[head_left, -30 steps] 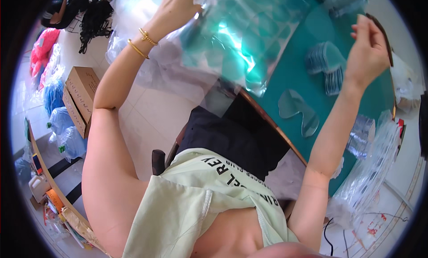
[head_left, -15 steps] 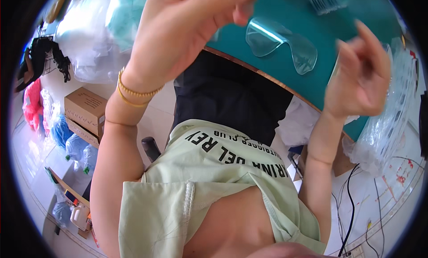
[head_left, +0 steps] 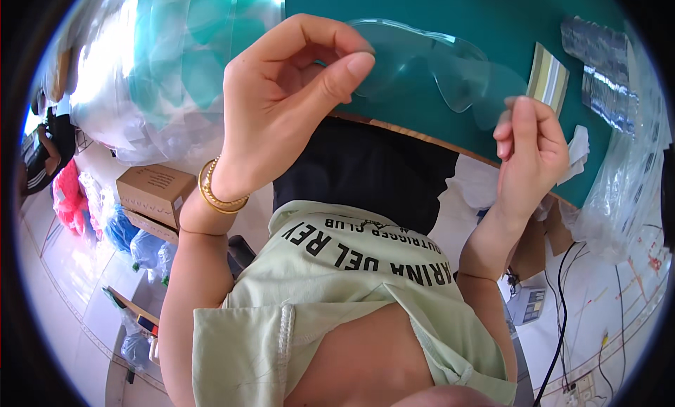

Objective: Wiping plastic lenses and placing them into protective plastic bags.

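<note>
A thin, see-through film, shaped much like a visor lens, is stretched between my two hands above the green table. My left hand pinches its left end between thumb and fingers. The right end is pinched by the fingertips of my right hand. Behind the film a clear curved goggle lens shows on the table near its front edge. The two see-through outlines overlap, so part of the lens is hard to tell from the film.
A big clear bag of green-tinted pieces bulges at the left. A stack of silvery strips and a striped flat piece lie on the table's right. Cardboard boxes stand on the floor at left; cables trail at right.
My blurred hands were raised farther apart, the lens in plain sight between them. Now they have steadied, both pinching the clear film over it. The view has shifted, showing more of the left bag.
</note>
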The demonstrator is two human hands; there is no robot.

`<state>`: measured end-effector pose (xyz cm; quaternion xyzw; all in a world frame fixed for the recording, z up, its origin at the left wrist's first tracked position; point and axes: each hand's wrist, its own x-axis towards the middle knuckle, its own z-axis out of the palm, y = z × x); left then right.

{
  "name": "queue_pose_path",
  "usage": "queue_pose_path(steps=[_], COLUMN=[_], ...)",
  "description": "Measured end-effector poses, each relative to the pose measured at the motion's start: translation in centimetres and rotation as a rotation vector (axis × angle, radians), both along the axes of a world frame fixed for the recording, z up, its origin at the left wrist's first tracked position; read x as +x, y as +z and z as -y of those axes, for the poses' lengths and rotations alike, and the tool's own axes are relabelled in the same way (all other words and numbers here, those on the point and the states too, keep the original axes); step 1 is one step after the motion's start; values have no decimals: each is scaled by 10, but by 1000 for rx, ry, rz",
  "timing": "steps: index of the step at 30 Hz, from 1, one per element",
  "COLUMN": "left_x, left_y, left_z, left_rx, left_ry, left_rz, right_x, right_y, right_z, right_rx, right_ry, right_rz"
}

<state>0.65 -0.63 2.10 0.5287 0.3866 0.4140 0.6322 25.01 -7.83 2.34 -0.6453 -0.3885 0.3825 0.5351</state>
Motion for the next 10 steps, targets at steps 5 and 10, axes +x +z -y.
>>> queue_pose_path(steps=[5, 10], left_x=[8, 14], left_y=[-7, -10], left_z=[-4, -4], left_rx=[86, 90], left_ry=[160, 232], left_rz=[-303, -407], right_x=[-12, -11], right_y=[-1, -2], right_z=[-13, -20], right_rx=[-196, -282], right_ry=[-58, -48], right_rz=[114, 158])
